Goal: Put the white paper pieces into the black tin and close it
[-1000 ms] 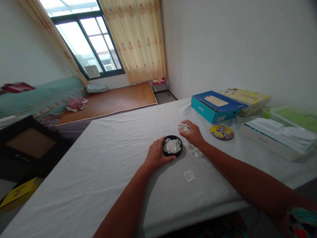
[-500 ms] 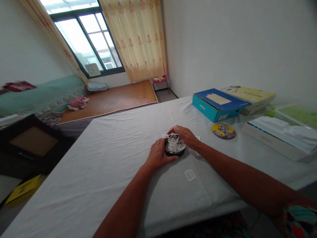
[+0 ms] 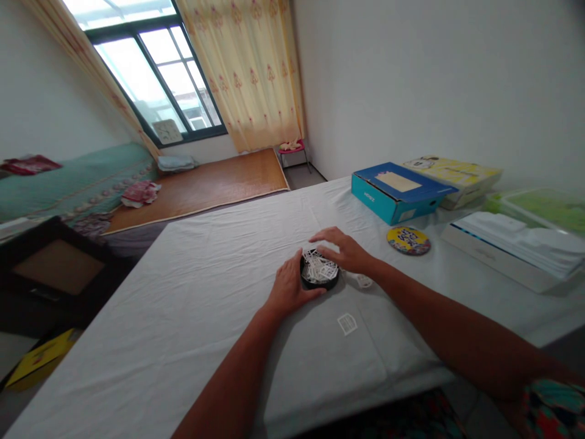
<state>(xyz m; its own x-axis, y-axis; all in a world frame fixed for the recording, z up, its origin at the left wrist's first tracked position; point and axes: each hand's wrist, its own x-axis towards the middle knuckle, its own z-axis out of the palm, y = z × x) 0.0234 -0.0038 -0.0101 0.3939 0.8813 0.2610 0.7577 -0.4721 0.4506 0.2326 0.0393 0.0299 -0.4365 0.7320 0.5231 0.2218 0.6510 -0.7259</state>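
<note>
1. Black dish (image 3: 325, 286), in the head view: heaped with white pieces (image 3: 319, 268), mid-table on the white cloth (image 3: 205, 262).
2. Left hand (image 3: 289, 288) at its 8 o'clock, fingers curled round the rim.
3. Right hand (image 3: 343, 250) at 2 o'clock, just above it, fingers spread, holding nothing.
4. Loose piece (image 3: 347, 323) at 5 o'clock, lying apart.

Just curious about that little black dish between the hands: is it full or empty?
Nearly full: the black dish holds a heap of small white pieces up to its rim. The left hand cups its side.
</note>
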